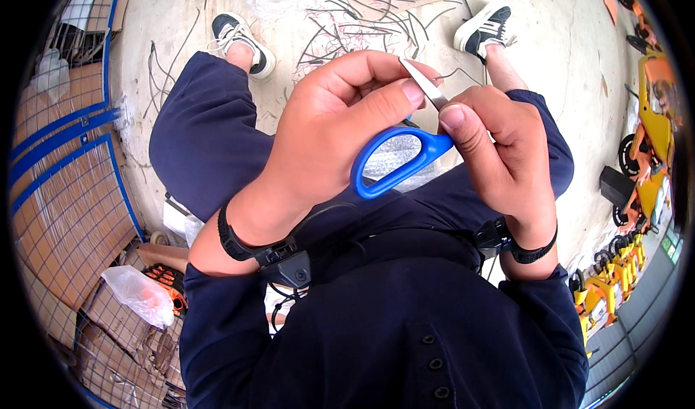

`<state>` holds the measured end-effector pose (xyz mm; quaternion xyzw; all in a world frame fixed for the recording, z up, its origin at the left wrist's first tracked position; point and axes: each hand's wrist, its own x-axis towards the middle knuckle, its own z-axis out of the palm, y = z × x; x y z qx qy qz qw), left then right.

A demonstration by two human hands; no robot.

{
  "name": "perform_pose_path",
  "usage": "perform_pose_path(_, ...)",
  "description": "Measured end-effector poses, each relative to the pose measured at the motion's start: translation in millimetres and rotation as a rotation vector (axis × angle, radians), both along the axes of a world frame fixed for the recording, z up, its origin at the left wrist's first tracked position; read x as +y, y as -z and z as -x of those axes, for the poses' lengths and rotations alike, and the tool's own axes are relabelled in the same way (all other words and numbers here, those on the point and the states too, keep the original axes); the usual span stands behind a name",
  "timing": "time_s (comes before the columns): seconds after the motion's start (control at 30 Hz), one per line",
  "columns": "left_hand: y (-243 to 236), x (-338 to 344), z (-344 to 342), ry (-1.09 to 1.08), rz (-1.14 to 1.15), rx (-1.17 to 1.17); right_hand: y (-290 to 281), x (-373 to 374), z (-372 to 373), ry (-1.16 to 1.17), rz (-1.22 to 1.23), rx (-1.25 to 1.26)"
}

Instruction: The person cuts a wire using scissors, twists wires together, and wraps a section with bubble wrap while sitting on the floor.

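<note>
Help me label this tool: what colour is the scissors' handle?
The scissors' handle is blue, best seen in the head view.

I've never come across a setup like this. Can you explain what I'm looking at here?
There is no robot here, just a person's two bare hands. The single picture comes from the left one of two wide fisheye cameras worn on the head, looking down, so edges curve. The right hand grips blue-handled scissors near the base of the blade. The left hand has its thumb and fingers by the blade's tip; whether they pinch anything else is hard to tell. On the pale floor beyond lie scattered thin dark strands.
</note>
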<state>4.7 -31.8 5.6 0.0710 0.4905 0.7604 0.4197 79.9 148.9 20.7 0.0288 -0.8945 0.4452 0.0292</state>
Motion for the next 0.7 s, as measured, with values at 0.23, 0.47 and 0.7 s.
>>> perform_pose_path(0.23, 1.8, 1.7, -0.3, 0.027, -0.006, -0.191, 3.4, 1.9, -0.1, -0.007, -0.019, 0.01)
perform_pose_path(0.47, 2.5, 3.4, -3.8, 0.011, 0.039, -0.137, 5.9, 1.0, -3.0, -0.019, -0.001, 0.04)
perform_pose_path(0.7, 0.5, 2.7, -3.8, 0.035, 0.04, -0.094, 1.9, 0.7, -2.5, -0.026, 0.003, 0.01)
